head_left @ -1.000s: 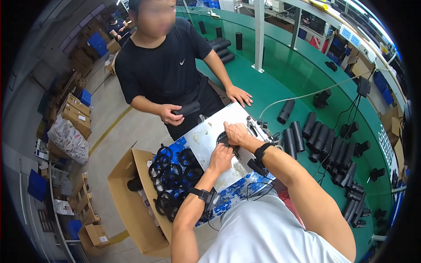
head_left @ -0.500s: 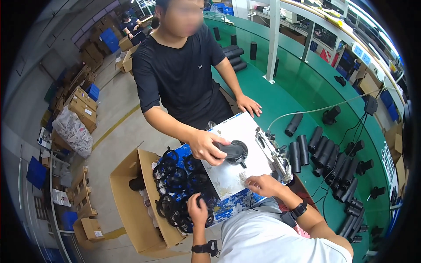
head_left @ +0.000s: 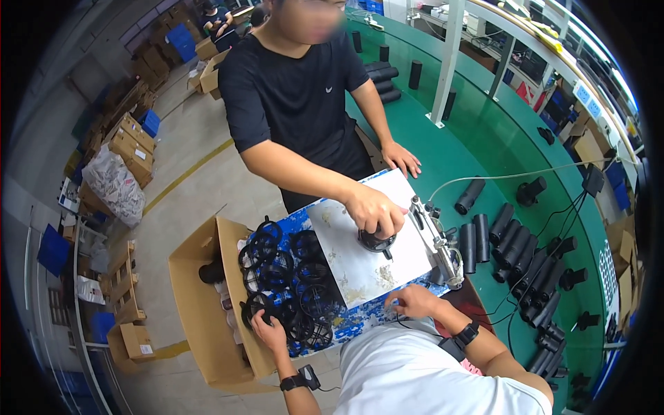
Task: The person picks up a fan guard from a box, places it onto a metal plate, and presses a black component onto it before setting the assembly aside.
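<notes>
My left hand [head_left: 270, 332] is at the near left of a pile of black plastic rings. Its fingers are closed on the edge of a black plastic ring [head_left: 257, 308] with spokes. By the near edge of a white board [head_left: 339, 238], my right hand [head_left: 412, 302] is held low with fingers curled together; what they hold, if anything, is too small to name. Across from me, a co-worker's hand [head_left: 375, 211] presses from above on a black round part [head_left: 377, 242] on the board. Their fingers cover most of its top.
A metal clamp fixture [head_left: 436, 238] lines the board's right side. Several black tubes [head_left: 512, 238] stand and lie on the green table [head_left: 456, 149], with cables across it. An open cardboard box [head_left: 200, 311] stands left of the blue worn surface [head_left: 360, 322].
My left hand has moved left and onto a ring in the pile. The co-worker's hand has shifted over the top of the round part. My right hand has barely moved.
</notes>
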`<state>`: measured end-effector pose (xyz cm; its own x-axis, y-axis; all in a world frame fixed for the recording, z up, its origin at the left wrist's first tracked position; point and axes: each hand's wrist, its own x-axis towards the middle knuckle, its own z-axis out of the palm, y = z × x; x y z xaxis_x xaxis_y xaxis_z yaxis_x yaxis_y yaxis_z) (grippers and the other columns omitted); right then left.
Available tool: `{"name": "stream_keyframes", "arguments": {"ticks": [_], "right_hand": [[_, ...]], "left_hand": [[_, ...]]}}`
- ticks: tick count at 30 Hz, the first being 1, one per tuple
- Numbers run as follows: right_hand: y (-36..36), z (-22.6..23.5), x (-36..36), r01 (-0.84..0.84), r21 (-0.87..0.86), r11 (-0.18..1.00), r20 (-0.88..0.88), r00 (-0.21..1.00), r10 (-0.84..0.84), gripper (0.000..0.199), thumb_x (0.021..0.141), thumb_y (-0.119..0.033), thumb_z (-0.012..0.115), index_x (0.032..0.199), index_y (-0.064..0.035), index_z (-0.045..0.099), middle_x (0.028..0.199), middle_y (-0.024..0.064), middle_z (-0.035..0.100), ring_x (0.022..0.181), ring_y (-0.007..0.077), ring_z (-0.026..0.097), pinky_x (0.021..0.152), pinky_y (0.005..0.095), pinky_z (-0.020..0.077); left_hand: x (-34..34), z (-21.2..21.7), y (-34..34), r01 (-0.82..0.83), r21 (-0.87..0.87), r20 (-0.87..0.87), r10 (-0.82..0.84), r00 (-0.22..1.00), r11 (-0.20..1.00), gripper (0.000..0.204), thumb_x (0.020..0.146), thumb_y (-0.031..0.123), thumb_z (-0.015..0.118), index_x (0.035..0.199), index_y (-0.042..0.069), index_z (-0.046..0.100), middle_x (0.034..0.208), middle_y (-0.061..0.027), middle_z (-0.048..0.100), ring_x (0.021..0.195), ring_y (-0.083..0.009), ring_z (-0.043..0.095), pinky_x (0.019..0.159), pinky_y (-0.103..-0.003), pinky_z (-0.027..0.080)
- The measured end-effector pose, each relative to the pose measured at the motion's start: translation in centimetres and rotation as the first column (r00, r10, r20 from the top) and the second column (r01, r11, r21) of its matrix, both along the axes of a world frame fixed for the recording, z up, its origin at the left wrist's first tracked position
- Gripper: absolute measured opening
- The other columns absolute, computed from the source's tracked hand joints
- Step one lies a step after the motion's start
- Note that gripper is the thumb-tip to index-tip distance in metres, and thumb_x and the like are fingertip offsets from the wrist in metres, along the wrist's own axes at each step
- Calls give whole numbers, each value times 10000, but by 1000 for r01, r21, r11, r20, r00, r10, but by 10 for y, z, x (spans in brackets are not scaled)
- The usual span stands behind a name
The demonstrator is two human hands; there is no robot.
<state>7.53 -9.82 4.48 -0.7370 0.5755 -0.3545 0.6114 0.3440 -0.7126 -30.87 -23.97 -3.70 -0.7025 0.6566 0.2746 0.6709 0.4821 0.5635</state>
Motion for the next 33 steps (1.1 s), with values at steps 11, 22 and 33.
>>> {"name": "stream_keyframes", "arguments": {"ticks": [11,22,33], "right_hand": [[0,-3,-2,89,-112,990,-50,994,-95,422,724,13,539,1127,-69,634,869,157,669,734,293,651,699,378,512],[6,-10,-11,-79,-83,993,35,996,82,330,832,-96,605,1157,-39,607,846,135,681,726,262,658,699,347,513],[6,-10,-19,-118,-119,986,61,990,126,318,838,-120,614,1147,-43,622,864,146,690,756,262,670,715,341,519]], "left_hand": [[-37,-20,1,-203,115,245,171,954,972,237,787,46,629,1021,63,598,919,-107,621,785,-267,611,729,-379,497],[-30,-11,-26,-355,-126,-27,355,935,926,286,826,311,679,972,80,596,1009,-160,571,976,-382,553,832,-464,461],[-28,-28,-35,-264,-264,194,320,928,928,313,801,181,709,1075,122,568,749,-80,649,829,-326,615,742,-444,472]]}}
